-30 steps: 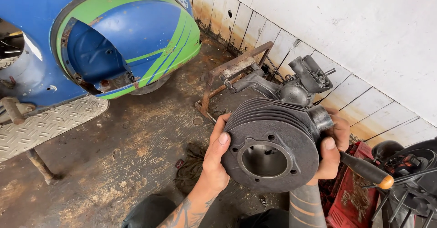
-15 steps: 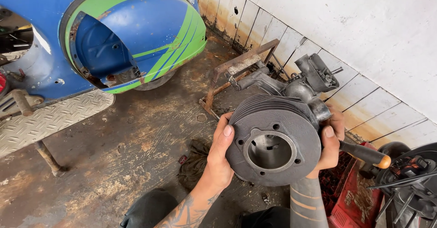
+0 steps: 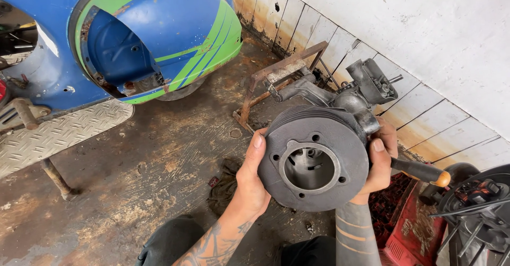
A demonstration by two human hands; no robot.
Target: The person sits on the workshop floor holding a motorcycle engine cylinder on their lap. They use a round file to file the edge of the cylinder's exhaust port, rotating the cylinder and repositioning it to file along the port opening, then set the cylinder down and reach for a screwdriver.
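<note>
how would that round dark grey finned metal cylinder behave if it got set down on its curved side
The round dark grey finned metal cylinder looks like thick cast metal, so probably stiff and heavy for its size; both the left hand and right hand grip it. Its round outline suggests it could roll. The thin fins may chip if knocked.

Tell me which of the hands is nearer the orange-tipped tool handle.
Right. The right hand grips the cylinder's side just beside the tool handle; the left hand holds the far side.
</note>
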